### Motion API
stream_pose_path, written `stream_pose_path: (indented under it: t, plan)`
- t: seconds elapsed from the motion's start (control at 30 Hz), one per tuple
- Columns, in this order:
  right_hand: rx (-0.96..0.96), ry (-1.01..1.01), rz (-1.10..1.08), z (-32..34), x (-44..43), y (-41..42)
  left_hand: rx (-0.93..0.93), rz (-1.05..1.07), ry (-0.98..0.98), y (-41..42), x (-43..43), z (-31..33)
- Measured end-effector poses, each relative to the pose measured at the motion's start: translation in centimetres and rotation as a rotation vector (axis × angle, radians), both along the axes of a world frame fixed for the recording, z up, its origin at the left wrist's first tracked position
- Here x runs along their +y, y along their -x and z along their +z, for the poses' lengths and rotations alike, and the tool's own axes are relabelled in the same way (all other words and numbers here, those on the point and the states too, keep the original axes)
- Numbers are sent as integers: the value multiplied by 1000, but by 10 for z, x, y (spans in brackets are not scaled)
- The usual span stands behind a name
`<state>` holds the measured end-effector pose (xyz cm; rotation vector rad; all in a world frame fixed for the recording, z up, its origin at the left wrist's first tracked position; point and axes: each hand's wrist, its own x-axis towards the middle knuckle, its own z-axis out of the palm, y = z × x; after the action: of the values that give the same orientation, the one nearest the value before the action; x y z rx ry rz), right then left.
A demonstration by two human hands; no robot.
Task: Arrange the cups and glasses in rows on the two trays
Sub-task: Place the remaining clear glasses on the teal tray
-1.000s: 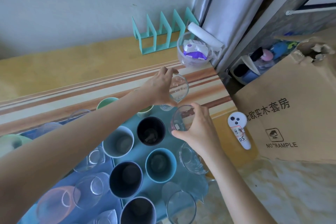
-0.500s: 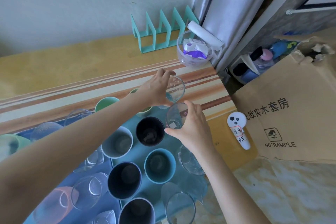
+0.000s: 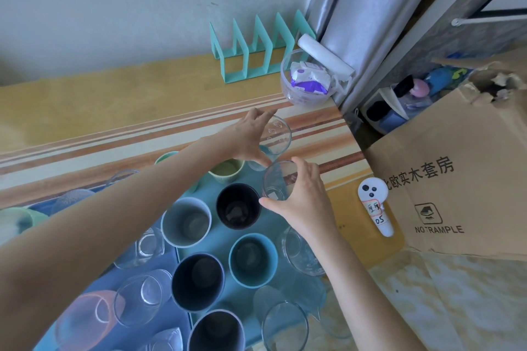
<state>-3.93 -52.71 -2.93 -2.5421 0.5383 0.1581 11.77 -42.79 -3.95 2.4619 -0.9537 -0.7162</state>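
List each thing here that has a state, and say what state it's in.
Left hand: gripping printed glass, tilted.
Right hand: gripping plain glass, tilted.
Black cup: upright on teal tray.
Grey cup: upright, empty.
Teal cup: upright, empty.
Cardboard box: top torn open.

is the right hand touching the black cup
Apart. In the head view the right hand wraps a clear glass; a strip of teal tray shows between its thumb and the black cup.

Soft daylight, wide-angle edge bending, blurred foreground
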Motion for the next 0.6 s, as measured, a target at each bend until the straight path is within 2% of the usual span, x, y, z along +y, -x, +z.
stream_pose_path:
  t: [0.13, 0.4, 0.6]
  plan:
    - [-9, 11, -4, -1, 1, 1, 129, 24, 30, -6, 0, 3]
    - [15, 4, 22, -3, -1, 2, 159, 34, 63, -10, 3, -1]
    - [38, -84, 11, -2, -1, 5, 190, 87, 106, -11, 4, -2]
